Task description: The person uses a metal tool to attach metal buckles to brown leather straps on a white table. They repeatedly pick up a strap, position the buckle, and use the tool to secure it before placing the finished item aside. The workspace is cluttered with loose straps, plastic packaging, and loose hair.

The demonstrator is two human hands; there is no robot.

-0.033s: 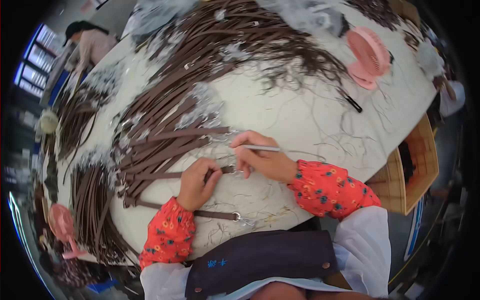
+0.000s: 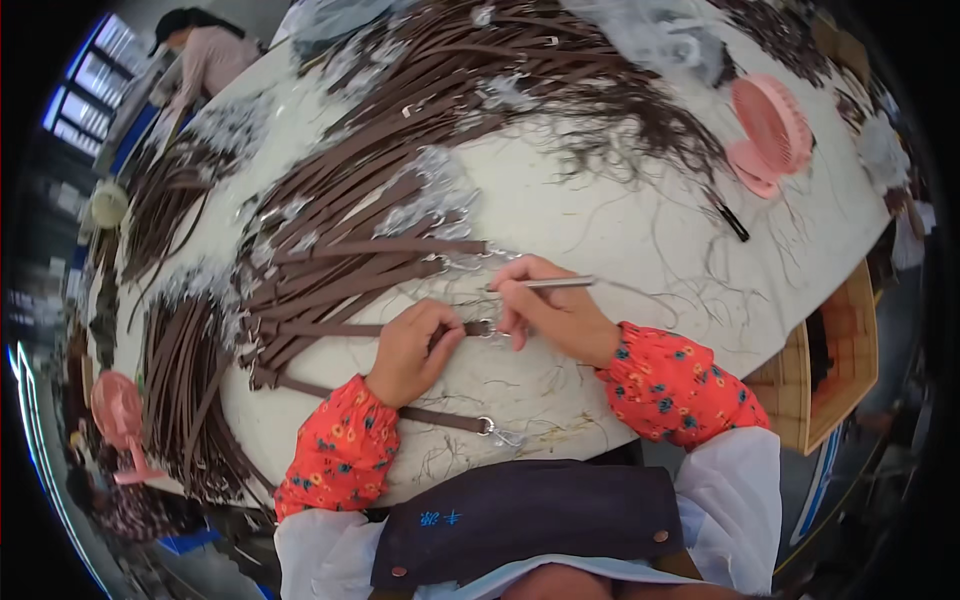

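Observation:
My left hand [image 2: 415,345] is closed on a flat brown strap [image 2: 340,328] near its right end, where a metal ring [image 2: 488,328] shows. My right hand [image 2: 560,320] grips a slim silver pen-shaped tool [image 2: 562,283], and a thin cord seems to trail from its rear end. Its fingertips are close to the strap's metal hardware; whether they touch it is unclear. Nearer my body lies another brown strap [image 2: 440,420] with a ring and a clip at its end. Just beyond my hands, further straps [image 2: 400,248] end in similar metal clips.
A large pile of brown straps [image 2: 370,150] with clear plastic wrapping covers the table's far left. Loose dark threads [image 2: 640,130] spread over the white tabletop [image 2: 600,220]. Pink fans [image 2: 770,125] stand far right and lower left. A wooden box [image 2: 840,350] sits beyond the right edge.
The whole scene sits slightly further right in the picture. Both hands, the strap and the tool keep nearly the same places relative to each other.

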